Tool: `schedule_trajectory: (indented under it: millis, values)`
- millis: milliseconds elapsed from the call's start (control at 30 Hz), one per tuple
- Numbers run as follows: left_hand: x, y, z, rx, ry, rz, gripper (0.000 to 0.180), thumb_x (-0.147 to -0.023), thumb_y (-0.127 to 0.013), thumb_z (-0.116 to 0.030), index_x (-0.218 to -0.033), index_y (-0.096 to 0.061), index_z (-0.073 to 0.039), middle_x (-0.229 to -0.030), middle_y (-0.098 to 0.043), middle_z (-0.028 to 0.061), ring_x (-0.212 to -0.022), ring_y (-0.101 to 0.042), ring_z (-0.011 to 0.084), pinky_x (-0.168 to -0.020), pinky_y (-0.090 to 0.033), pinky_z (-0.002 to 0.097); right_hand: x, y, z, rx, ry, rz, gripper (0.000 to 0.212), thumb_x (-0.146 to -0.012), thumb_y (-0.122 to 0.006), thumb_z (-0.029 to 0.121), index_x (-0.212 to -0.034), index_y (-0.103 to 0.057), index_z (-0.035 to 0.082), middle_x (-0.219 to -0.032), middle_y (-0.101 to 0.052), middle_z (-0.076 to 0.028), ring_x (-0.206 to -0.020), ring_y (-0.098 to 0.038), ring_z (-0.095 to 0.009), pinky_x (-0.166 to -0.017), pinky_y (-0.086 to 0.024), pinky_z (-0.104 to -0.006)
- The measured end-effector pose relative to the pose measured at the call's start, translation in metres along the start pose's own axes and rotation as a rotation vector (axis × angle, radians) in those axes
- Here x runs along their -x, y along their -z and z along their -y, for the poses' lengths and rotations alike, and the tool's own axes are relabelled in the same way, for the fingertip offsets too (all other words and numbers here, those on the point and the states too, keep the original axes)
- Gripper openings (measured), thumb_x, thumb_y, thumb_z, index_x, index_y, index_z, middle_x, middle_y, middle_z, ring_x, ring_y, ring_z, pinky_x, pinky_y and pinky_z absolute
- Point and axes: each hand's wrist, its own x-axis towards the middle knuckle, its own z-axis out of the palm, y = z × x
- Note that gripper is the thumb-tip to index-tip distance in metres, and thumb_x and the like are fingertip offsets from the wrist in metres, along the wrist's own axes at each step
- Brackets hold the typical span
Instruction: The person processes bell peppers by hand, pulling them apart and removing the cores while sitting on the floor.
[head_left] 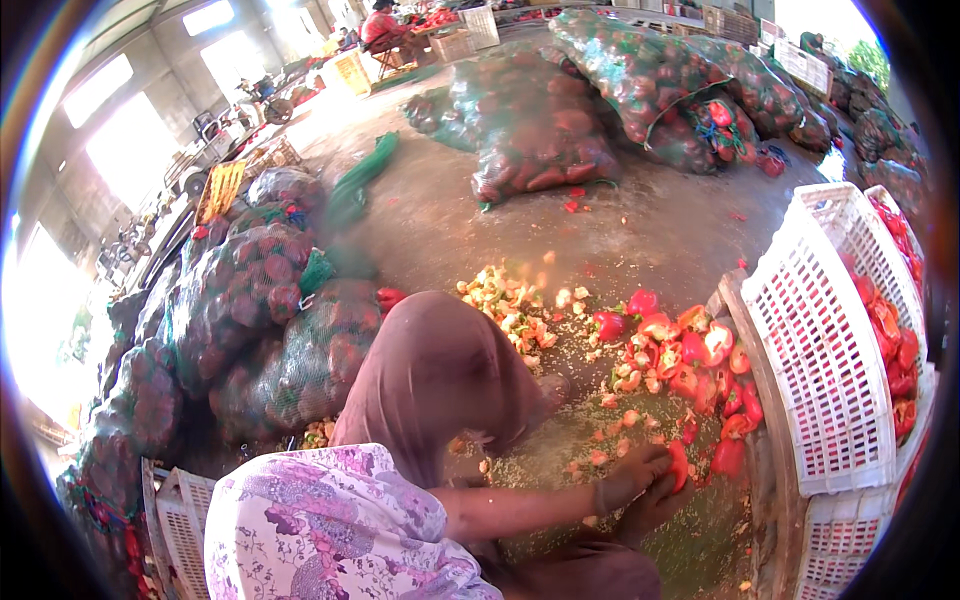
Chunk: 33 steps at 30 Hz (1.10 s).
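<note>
My left hand (632, 476), at the end of an arm in a white-and-purple floral sleeve, is closed on a red bell pepper (678, 467). Just below it, my right hand (652, 510) is closed at the same pepper, its fingers partly hidden. Whether either hand also holds a small tool cannot be seen. Beyond the hands lies a heap of red pepper pieces (690, 375), some cut open with pale insides. Pale pepper cores (505, 310) form another pile past my knee, and loose seeds and scraps are scattered over the floor.
A wooden plank (762, 430) edges the heap on the right, beside stacked white plastic crates (820, 350) holding red peppers. Green mesh sacks full of peppers stand at left (250, 280) and ahead (540, 130). My brown-clothed knee (430, 370) rises mid-view. Another person (385, 30) sits far back.
</note>
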Motion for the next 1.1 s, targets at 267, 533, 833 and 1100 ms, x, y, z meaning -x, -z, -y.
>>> schedule_trajectory:
  millis: [267,533,833,1100]
  values:
    - [-0.005,0.019,-0.006,0.263,0.086,0.416,0.033,-0.099,-0.052,-0.028,-0.123,-0.050,-0.005,-0.106,-0.058,0.0015,-0.100,-0.055,0.0105,-0.086,-0.047,0.0257,-0.004,0.012,0.006,0.042,0.215,0.073,0.033,-0.103,-0.041,0.020,-0.125,-0.045,-0.004,-0.122,-0.050,-0.019,-0.110,-0.053,-0.032,-0.092,-0.044,-0.0422]
    - [0.002,0.025,-0.014,0.152,0.075,0.473,0.032,-0.092,-0.061,-0.018,-0.120,-0.053,-0.005,-0.106,-0.060,0.0000,-0.095,-0.053,0.0089,-0.079,-0.045,0.0249,0.004,0.018,-0.004,-0.157,0.046,0.084,0.032,-0.103,-0.041,0.024,-0.123,-0.051,0.001,-0.113,-0.058,-0.012,-0.102,-0.056,-0.022,-0.087,-0.046,-0.0354]
    - [0.013,0.019,-0.018,0.098,-0.062,0.375,0.032,-0.091,-0.063,-0.015,-0.120,-0.055,-0.004,-0.107,-0.061,0.0025,-0.095,-0.054,0.0097,-0.080,-0.048,0.0258,0.003,0.018,0.004,-0.166,-0.106,0.054,0.030,-0.104,-0.036,0.023,-0.120,-0.047,0.000,-0.111,-0.053,-0.012,-0.099,-0.053,-0.020,-0.083,-0.046,-0.0341]
    - [0.021,0.015,-0.022,0.060,-0.126,0.311,0.036,-0.092,-0.064,-0.020,-0.123,-0.053,-0.005,-0.104,-0.060,0.0045,-0.092,-0.055,0.0115,-0.079,-0.049,0.0273,0.000,0.029,0.022,-0.391,-0.291,0.148,0.046,-0.103,-0.042,0.036,-0.135,-0.038,0.004,-0.123,-0.049,-0.012,-0.107,-0.052,-0.021,-0.089,-0.045,-0.0337]
